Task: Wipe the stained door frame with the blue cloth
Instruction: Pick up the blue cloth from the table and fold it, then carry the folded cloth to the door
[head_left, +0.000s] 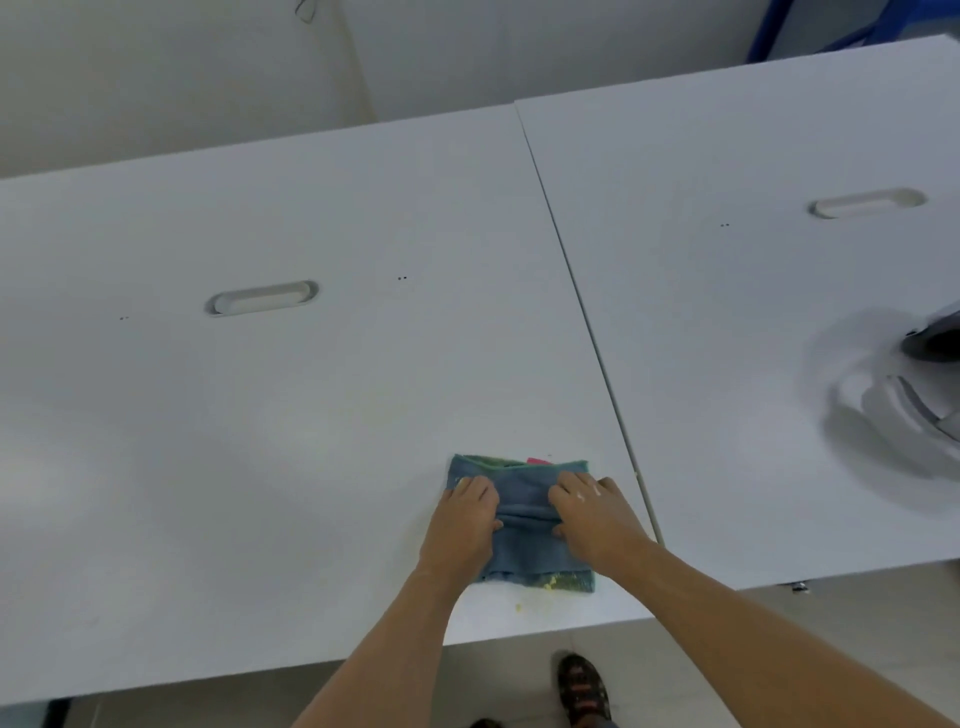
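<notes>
Both my hands pressed flat, palms down, side by side.

My left hand (464, 514) and right hand (592, 512) lie close together, fingers pointing away from me and slightly spread, thumbs turned inward toward each other. Both forearms are bare and reach forward from the lower edge of view, the right one coming in at a steeper slant. White smears mark the back of my right hand.

Cloth (519, 519) on left panel (260, 415) — near seam (587, 322).

White panel surface (311, 415), folded blue cloth (522, 514) flat on it
</notes>
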